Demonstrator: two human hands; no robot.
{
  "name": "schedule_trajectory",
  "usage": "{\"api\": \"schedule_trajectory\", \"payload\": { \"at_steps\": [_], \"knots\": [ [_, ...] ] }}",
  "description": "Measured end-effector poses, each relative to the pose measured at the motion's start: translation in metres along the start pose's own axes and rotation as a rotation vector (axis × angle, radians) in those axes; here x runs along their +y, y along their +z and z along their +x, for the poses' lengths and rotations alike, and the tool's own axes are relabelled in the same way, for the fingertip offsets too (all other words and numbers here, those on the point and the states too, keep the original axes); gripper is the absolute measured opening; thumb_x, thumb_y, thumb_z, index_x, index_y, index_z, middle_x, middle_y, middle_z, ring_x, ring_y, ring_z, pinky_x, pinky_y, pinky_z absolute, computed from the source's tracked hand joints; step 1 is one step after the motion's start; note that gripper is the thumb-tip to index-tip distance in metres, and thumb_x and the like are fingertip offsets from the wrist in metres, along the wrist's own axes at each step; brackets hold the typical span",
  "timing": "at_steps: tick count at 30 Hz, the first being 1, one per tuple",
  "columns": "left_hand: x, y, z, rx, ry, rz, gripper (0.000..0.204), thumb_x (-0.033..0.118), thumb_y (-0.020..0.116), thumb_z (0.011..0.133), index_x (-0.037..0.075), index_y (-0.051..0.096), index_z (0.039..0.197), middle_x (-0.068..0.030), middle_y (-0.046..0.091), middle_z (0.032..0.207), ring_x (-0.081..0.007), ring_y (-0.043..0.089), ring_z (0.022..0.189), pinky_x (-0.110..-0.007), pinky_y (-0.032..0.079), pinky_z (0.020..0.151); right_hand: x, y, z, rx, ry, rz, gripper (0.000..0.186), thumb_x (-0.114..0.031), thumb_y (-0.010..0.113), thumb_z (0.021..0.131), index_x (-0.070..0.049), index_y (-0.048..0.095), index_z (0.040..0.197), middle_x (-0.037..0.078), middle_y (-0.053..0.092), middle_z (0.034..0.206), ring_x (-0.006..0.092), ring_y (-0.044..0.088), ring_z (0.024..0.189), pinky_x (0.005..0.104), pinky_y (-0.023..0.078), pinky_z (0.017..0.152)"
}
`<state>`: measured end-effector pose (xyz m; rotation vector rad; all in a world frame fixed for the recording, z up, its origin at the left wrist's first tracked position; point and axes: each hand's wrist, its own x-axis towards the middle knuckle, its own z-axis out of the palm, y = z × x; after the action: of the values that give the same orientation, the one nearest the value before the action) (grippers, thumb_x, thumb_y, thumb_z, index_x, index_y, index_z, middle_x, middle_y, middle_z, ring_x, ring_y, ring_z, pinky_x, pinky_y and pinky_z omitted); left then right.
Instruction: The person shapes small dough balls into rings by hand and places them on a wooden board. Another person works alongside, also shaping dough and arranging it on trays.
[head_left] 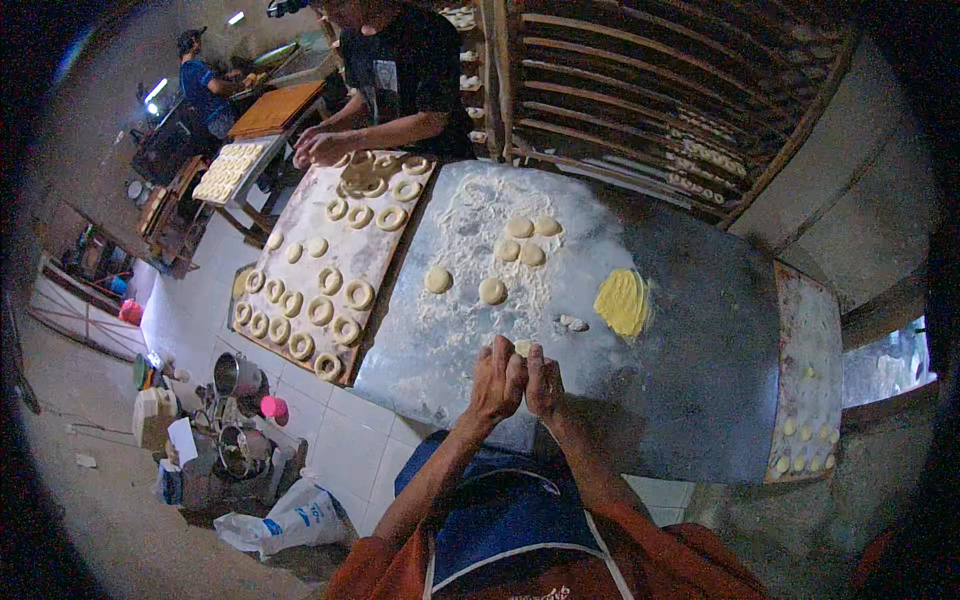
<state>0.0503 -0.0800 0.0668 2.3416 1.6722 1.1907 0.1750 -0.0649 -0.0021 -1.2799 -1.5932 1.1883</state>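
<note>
I have a small piece of dough (524, 348) pinched between my two hands, just above or on the near side of the table (700, 380); which of the two, I cannot tell. My left hand (498, 383) grips it with fingers curled in, and my right hand (544, 382) closes on it from the other side, probably so that both sets of fingertips can press or stretch it evenly. I work close to my body, I think because that keeps my forearms low and steady. The loose flour (480, 215) lies under the dough rounds (492, 291) beyond my knuckles, most likely to stop them sticking, and they sit within an easy reach. The yellow spread (622, 303) is smeared on the right, away from the flour, perhaps to keep it clean. The board (372, 255) with the dough rings (391, 227) stands along the table's left side, where a co-worker (405, 90) also leans over it. As for looks, what shows of my piece is pale cream and soft-edged, mostly hidden by my fingers; the rounds are smooth, plump, flattish discs, four clustered together and two lying apart nearer me.
</note>
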Motion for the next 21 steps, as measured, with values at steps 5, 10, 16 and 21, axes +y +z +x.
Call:
{"api": "schedule_trajectory", "payload": {
  "at_steps": [5, 10, 16, 21],
  "knots": [
    [-0.015, 0.031, -0.015, 0.471, -1.043, -1.864, 0.023, 0.024, 0.049, 0.088, 0.003, 0.041, 0.086, -0.0144, 0.045, 0.082, -0.0305, 0.047, 0.067, -0.039, 0.04, 0.063, -0.053, 0.002, 0.0, 0.093, 0.012, 0.285, 0.046, -0.04, 0.045, 0.095, 0.003, 0.06, 0.093, 0.013, 0.065, 0.078, 0.0212, 0.064, 0.067, 0.0346, 0.053, 0.061],
    [-0.019, 0.004, -0.01, 0.048, -0.856, -0.975, 0.022, 0.03, 0.046, 0.093, 0.01, 0.046, 0.086, -0.0034, 0.046, 0.075, -0.0202, 0.049, 0.068, -0.037, 0.042, 0.066, -0.025, 0.023, 0.005, 0.06, -0.052, -0.11, 0.052, -0.042, 0.04, 0.096, 0.006, 0.059, 0.083, 0.014, 0.056, 0.066, 0.0204, 0.061, 0.064, 0.036, 0.053, 0.059],
    [-0.044, -0.028, 0.0, -0.139, -0.776, -0.586, 0.038, 0.045, 0.044, 0.095, 0.009, 0.046, 0.082, -0.0004, 0.047, 0.068, -0.0188, 0.051, 0.063, -0.04, 0.042, 0.058, -0.083, 0.052, 0.012, 0.11, -0.109, 0.154, 0.042, -0.035, 0.041, 0.093, 0.001, 0.062, 0.085, 0.018, 0.056, 0.066, 0.0301, 0.056, 0.055, 0.0425, 0.041, 0.054],
    [-0.085, -0.03, -0.017, 0.761, -0.984, -2.064, 0.021, 0.024, 0.051, 0.092, 0.004, 0.05, 0.086, -0.0051, 0.051, 0.068, -0.019, 0.054, 0.068, -0.038, 0.043, 0.059, -0.114, 0.074, 0.05, -0.158, -0.407, -0.21, 0.043, -0.034, 0.039, 0.093, -0.002, 0.055, 0.069, 0.016, 0.052, 0.058, 0.0328, 0.05, 0.05, 0.0444, 0.035, 0.051]
  ]
}}
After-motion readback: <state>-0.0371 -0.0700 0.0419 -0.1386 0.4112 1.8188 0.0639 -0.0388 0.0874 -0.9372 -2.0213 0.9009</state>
